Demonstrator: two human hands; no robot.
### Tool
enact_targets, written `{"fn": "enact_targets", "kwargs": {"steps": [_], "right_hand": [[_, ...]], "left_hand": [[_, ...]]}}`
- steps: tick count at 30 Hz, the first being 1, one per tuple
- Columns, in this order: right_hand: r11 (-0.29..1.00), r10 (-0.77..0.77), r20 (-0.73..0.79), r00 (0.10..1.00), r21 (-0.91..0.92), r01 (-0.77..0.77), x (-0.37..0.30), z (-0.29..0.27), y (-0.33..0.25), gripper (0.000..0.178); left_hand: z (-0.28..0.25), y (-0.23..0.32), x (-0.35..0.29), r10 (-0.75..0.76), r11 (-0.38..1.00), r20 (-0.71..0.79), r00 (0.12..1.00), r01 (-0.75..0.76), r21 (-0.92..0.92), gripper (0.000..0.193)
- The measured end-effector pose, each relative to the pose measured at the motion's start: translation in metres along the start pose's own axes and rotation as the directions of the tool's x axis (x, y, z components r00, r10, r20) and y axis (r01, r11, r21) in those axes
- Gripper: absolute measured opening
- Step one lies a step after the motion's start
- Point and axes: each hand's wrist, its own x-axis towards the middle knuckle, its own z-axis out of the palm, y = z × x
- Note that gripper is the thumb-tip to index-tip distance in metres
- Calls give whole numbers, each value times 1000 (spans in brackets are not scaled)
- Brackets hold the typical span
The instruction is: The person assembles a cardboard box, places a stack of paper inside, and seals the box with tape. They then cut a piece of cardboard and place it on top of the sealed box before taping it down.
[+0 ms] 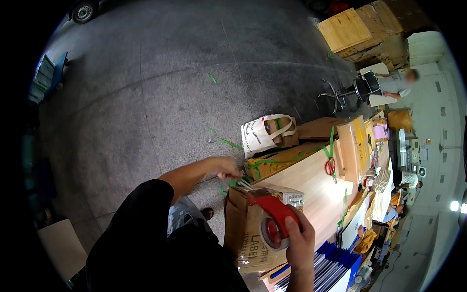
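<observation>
In my right hand (300, 241) is a red tape dispenser (272, 207) with a roll of tape, its front end resting over the top of a brown cardboard box (243, 233). The box, with dark print and strips of tape on it, stands at the table's near edge, close to my body. My left hand (226, 168) hovers just beyond the box's far left corner, its fingers bent and blurred. Some thin pale strands, perhaps tape, show between that hand and the dispenser; whether the hand holds them I cannot tell.
Red-handled scissors (330, 167) and green strapping lie on the wooden table (296, 177). Beyond stands a taped carton (352, 151). Blue folders (335, 267) are stacked at right. A white tote bag (265, 134) sits beside the table; a person (396, 85) is near an office chair (367, 85).
</observation>
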Motion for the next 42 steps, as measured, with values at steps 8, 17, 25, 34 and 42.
{"fn": "enact_targets", "kwargs": {"steps": [8, 17, 25, 34, 42], "right_hand": [[999, -41, -108, 993, -13, 40, -26, -16, 90, 49], [992, -116, 67, 991, 59, 113, -28, -20, 112, 46], [969, -235, 360, 903, 9, 249, -37, -26, 141, 49], [898, -423, 421, 802, 80, 432, -50, -19, 136, 37], [936, -351, 514, 783, 154, 318, -47, -20, 135, 32]], "left_hand": [[55, -37, -18, 48, 994, -13, 999, -49, -101, 43], [91, -68, -60, -92, 893, -315, 945, -61, -446, 30], [136, -136, -99, 34, 726, -317, 948, -242, -644, 32], [248, -221, 23, 47, 767, -624, 780, -428, -478, 44], [261, -134, -128, 670, 697, -686, 284, -559, 449, 130]]}}
